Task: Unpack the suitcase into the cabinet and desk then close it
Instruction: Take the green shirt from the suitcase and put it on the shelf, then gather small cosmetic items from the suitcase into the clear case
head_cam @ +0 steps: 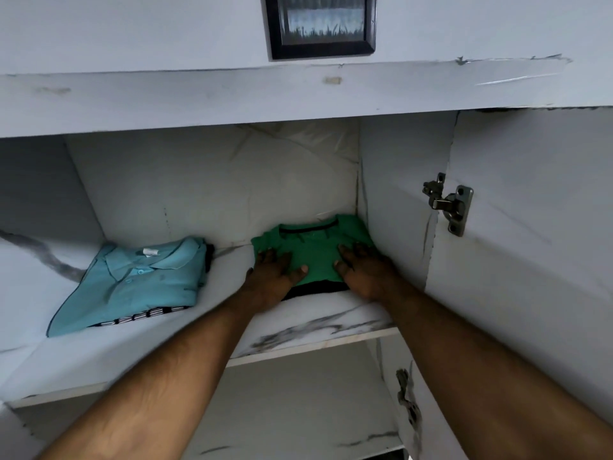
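Cabinet shelf (318, 322): left hand (272, 277) and right hand (366, 272) press flat on green shirt (315, 250) in right corner.

a: what lies on the white marble-patterned cabinet shelf (315, 322)?

b: a folded green t-shirt with a dark collar (313, 252), pushed into the right back corner, on top of a dark folded garment (315, 288) whose edge shows at the front.

a: and the hands?

b: the left hand (273, 275) and the right hand (366, 272) both lie flat on the shirt, fingers spread.

a: anything beside it?

b: a folded light blue polo shirt (139, 285) to the left, apart from it. a metal hinge (449, 202) sits on the open door at right, and a black-framed picture (320, 24) hangs above.
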